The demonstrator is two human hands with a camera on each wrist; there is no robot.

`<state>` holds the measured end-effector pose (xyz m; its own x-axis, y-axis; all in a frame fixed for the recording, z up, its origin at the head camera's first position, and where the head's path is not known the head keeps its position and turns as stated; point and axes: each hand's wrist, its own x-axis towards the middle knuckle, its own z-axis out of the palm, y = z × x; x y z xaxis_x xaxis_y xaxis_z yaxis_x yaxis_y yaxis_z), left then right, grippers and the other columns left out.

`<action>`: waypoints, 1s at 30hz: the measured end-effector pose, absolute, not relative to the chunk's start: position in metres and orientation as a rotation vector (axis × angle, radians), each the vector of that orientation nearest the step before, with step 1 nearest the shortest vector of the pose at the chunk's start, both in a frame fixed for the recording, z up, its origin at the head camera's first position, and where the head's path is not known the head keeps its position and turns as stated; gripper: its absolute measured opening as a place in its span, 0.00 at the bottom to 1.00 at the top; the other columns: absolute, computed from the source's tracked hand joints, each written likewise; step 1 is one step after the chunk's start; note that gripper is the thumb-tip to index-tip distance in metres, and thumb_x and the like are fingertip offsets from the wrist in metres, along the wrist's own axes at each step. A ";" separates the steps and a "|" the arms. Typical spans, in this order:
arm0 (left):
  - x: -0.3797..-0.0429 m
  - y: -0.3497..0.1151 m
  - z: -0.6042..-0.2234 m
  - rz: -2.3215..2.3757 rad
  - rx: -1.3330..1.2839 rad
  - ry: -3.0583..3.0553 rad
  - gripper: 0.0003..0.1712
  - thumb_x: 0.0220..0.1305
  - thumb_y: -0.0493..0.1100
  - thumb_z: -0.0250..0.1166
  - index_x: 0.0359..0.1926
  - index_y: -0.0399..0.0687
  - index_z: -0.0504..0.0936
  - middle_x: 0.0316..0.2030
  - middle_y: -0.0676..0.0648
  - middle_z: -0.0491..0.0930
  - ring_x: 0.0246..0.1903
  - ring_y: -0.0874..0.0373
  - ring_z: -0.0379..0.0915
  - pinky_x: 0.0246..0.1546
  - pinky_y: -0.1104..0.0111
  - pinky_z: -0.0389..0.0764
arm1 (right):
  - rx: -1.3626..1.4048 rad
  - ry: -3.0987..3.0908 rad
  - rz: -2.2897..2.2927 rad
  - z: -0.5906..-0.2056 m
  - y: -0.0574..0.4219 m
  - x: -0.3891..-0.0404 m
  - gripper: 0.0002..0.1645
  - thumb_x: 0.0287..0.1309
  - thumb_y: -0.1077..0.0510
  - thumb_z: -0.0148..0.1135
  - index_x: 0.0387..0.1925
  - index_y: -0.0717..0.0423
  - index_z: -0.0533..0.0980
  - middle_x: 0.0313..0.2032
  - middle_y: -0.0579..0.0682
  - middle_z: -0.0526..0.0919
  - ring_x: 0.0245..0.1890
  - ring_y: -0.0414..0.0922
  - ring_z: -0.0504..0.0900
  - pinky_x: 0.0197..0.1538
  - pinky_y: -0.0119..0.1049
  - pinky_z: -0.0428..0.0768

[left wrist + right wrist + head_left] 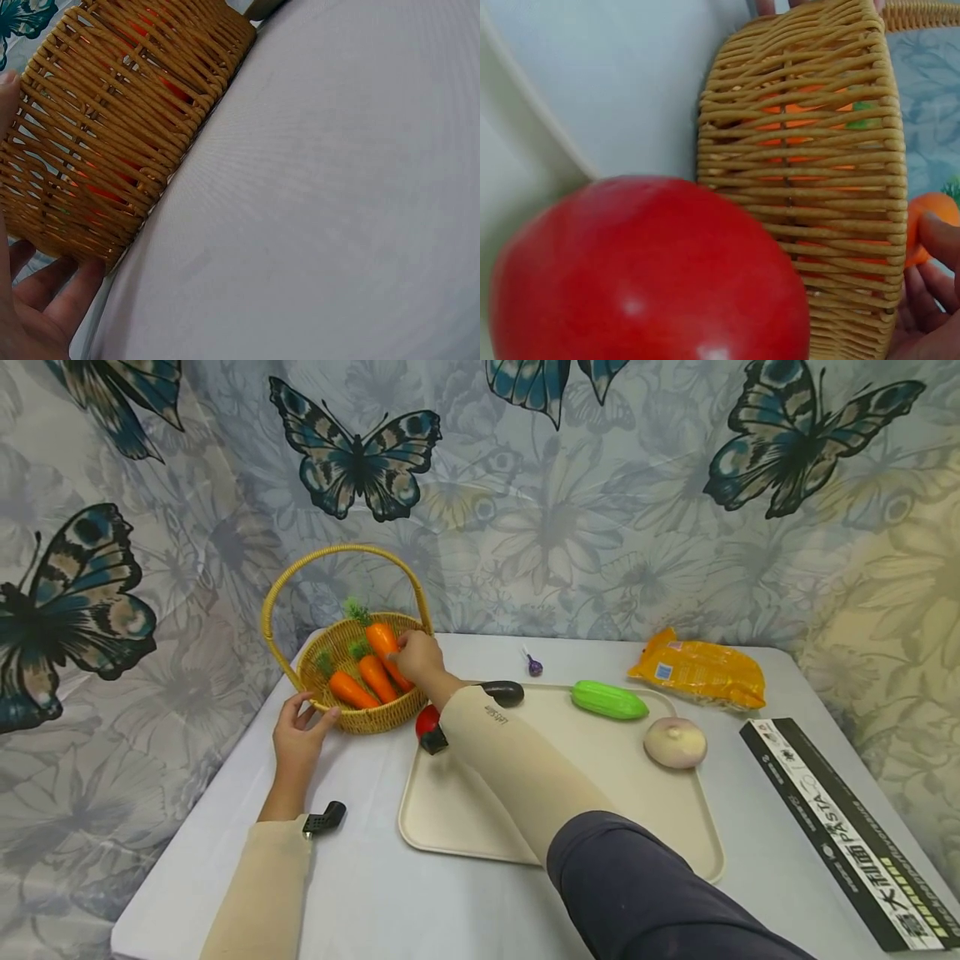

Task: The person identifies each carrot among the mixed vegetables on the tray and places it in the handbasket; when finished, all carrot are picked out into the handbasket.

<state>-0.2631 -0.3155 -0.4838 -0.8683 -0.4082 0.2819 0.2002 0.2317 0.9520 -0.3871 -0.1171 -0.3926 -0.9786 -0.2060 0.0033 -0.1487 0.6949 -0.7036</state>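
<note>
A wicker basket [375, 720] with a tall handle stands at the table's back left, holding several orange carrots [351, 690] with green tops. At the basket's right rim, my right hand [422, 657] pinches the uppermost carrot [383, 638] between thumb and fingers. The right wrist view shows the thumb on this carrot [922, 217] just beyond the rim. My left hand [297, 739] grips the basket's front left side. In the left wrist view its thumb lies at the rim and its fingers [75, 296] touch the lower edge of the wall.
A beige tray [480, 839] bears a red round thing [427, 720], a dark eggplant-like thing [506, 693], a green ridged vegetable [609, 700] and a pale round vegetable [675, 743]. Beyond lie a small purple thing [534, 667] and an orange bag [701, 672]. A long box [847, 835] is right.
</note>
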 end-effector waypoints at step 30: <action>-0.260 -0.320 -0.450 -0.859 0.016 -2.028 0.30 0.50 0.49 0.78 0.48 0.32 0.81 0.56 0.41 0.78 0.52 0.45 0.77 0.42 0.51 0.82 | -0.618 2.758 -1.594 -0.379 0.003 -0.349 0.20 0.60 0.51 0.68 0.52 0.53 0.79 0.44 0.48 0.83 0.43 0.41 0.80 0.42 0.35 0.81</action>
